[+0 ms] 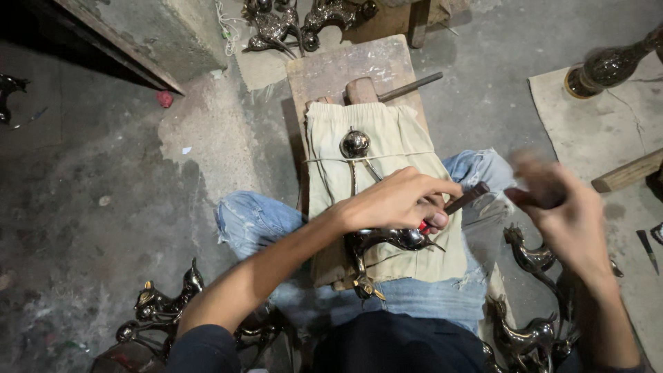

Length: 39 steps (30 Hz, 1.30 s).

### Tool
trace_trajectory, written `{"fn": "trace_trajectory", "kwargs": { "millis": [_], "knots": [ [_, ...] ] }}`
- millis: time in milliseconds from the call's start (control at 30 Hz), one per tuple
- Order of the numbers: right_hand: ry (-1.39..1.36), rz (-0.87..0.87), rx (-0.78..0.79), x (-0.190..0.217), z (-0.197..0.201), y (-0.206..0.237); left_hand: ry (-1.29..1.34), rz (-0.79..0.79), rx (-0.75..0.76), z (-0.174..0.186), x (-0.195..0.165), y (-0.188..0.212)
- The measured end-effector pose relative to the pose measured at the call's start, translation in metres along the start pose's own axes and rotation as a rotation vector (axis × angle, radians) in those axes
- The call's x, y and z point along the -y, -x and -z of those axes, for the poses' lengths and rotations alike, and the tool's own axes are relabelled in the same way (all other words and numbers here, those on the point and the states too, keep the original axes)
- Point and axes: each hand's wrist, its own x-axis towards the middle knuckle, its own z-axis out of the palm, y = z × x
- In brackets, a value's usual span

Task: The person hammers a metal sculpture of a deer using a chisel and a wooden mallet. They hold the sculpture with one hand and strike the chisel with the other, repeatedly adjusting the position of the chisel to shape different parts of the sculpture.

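A dark polished metal figurine with a ball-shaped end lies on a beige cloth pad tied over a wooden board across my lap. My left hand presses on the figurine and grips a thin rod-like tool with a red part showing under the fingers. My right hand is blurred to the right, closed on a dark handle, close to the rod's upper end.
Several shiny animal figurines lie on the concrete floor at lower left, lower right and top centre. A hammer rests on the board's far end. A metal vase and a wooden stick are at right.
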Motion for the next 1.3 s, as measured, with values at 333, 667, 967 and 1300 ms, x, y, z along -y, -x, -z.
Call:
{"fn": "trace_trajectory", "kwargs": {
  "millis": [333, 667, 967, 1300],
  "knots": [
    [0.189, -0.030, 0.126, -0.028, -0.003, 0.024, 0.058, 0.035, 0.222, 0.004, -0.008, -0.013],
    [0.272, -0.153, -0.078, -0.012, -0.007, 0.034, 0.085, -0.049, 0.273, -0.001, 0.004, -0.024],
    [0.311, 0.312, -0.219, -0.011, -0.009, 0.050, 0.105, -0.145, 0.316, -0.006, 0.008, -0.024],
    [-0.060, -0.005, -0.328, -0.033, -0.021, 0.065, 0.185, -0.192, 0.398, -0.002, 0.011, -0.028]
  ]
}}
